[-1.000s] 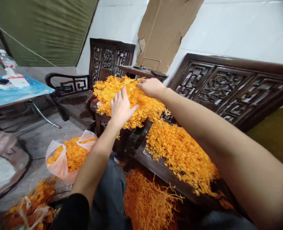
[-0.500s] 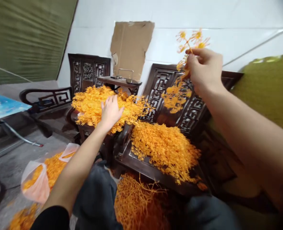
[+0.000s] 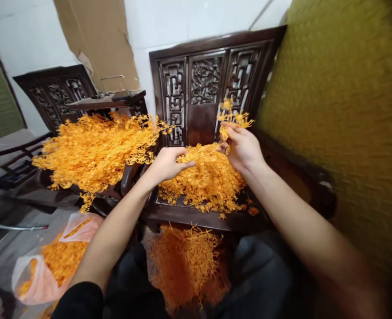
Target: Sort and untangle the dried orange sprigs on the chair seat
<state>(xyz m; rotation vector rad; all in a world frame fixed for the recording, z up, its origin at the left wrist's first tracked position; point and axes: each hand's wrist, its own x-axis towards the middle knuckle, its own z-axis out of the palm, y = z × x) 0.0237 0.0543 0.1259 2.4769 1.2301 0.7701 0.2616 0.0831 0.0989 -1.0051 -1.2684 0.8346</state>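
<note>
Between my hands, above the dark wooden chair seat, an orange branched sprig [image 3: 205,152] is stretched out. My right hand [image 3: 240,144] pinches its upper part, where small star-shaped tips [image 3: 234,118] stick out above the fingers. At the other end, my left hand [image 3: 173,163] is closed around thin orange strands. Right below both hands a heap of orange sprigs [image 3: 204,188] covers much of the chair seat [image 3: 182,212]. To the left, a larger orange pile [image 3: 92,148] rests on the neighbouring furniture.
Low between my knees is a bundle of bare orange stems [image 3: 196,257]. A plastic bag [image 3: 38,283] with orange bits stands on the floor at left. The carved chair back [image 3: 205,88] rises behind the heap, near a small wooden table [image 3: 106,101] and an olive textured covering [image 3: 335,110].
My right hand has come down with the sprig to above the chair. My left hand has left the larger pile and now grips the sprig's other end. The view has turned right.
</note>
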